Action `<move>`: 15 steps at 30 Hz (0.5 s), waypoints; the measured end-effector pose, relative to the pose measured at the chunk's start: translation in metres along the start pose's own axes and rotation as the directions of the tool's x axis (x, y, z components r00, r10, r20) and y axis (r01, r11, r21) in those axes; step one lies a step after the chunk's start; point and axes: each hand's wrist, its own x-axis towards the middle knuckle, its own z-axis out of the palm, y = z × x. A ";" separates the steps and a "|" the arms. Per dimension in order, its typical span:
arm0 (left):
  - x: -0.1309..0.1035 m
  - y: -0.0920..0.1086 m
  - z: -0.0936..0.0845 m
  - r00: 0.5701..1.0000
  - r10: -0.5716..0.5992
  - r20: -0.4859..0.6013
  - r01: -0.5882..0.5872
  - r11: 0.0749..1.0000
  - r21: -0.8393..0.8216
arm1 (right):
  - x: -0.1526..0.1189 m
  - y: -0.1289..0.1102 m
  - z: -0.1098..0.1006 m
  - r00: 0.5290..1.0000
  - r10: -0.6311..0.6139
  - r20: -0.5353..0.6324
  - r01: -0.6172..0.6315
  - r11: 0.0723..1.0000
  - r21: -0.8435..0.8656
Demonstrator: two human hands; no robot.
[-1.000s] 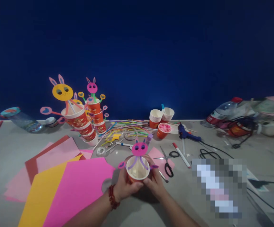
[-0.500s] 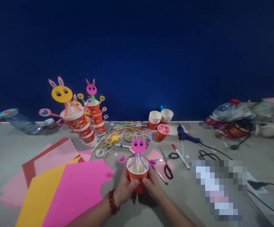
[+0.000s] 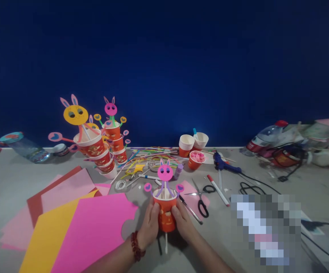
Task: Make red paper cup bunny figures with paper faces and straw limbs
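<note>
While both hands are gripping the cup [image 3: 166,216] from opposite sides, it is standing upright between them, over the near middle of the table [image 3: 217,223]. The left hand [image 3: 148,224] is clasping one side, the right hand [image 3: 183,220] the other; most fingers are hiding behind the wall. For sound handling, both hands should be pressing lightly and evenly, as thin paper walls are likely to be denting under force. Fingers should be sitting clear of the discs [image 3: 180,188] and of the stick [image 3: 166,244], which is projecting below the base. Whether its tip is touching the table, I cannot tell.

On materials: the cup's orange-red wall is looking smooth and is tapering downward from a round white rim. Above it, a flat pink head [image 3: 165,173] is bearing two pointed ears. Slim purple strips are curving beneath it. Just right, scissors [image 3: 200,196] are lying open across pink paper [image 3: 187,186].
</note>
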 end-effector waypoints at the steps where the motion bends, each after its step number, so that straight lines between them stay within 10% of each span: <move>1: 0.000 -0.001 0.000 1.000 0.005 -0.002 -0.005 1.000 0.007 | 0.000 0.000 0.000 1.000 0.009 -0.002 -0.009 1.000 -0.005; 15: 0.000 0.004 -0.002 0.986 0.123 0.116 -0.122 0.992 -0.011 | 0.001 -0.007 -0.001 0.995 -0.096 0.032 0.094 0.994 0.053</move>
